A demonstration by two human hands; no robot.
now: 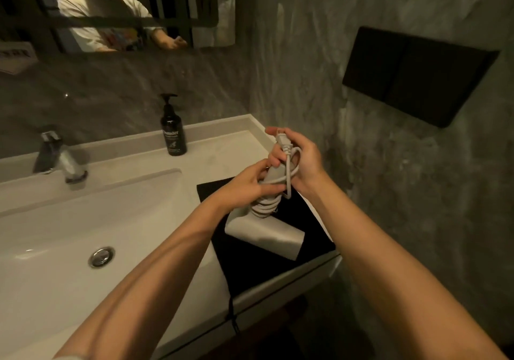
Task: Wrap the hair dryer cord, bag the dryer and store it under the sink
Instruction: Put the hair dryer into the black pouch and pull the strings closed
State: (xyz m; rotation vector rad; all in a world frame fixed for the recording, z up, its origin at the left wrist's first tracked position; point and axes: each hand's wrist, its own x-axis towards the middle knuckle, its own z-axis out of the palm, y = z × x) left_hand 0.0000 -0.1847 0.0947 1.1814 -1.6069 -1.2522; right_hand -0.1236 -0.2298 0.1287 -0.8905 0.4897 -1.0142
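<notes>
A white hair dryer stands barrel-down on a flat black bag at the right end of the vanity counter. Its handle points up between my hands. The grey-white cord is coiled several turns around the lower handle, and a loose loop runs up to the plug. My left hand grips the handle over the coils. My right hand holds the plug end and the loose loop at the top of the handle.
A white sink basin with a chrome drain and a faucet fills the left. A black pump bottle stands behind. The grey wall with a black panel is close on the right. The bag's drawstring hangs over the counter edge.
</notes>
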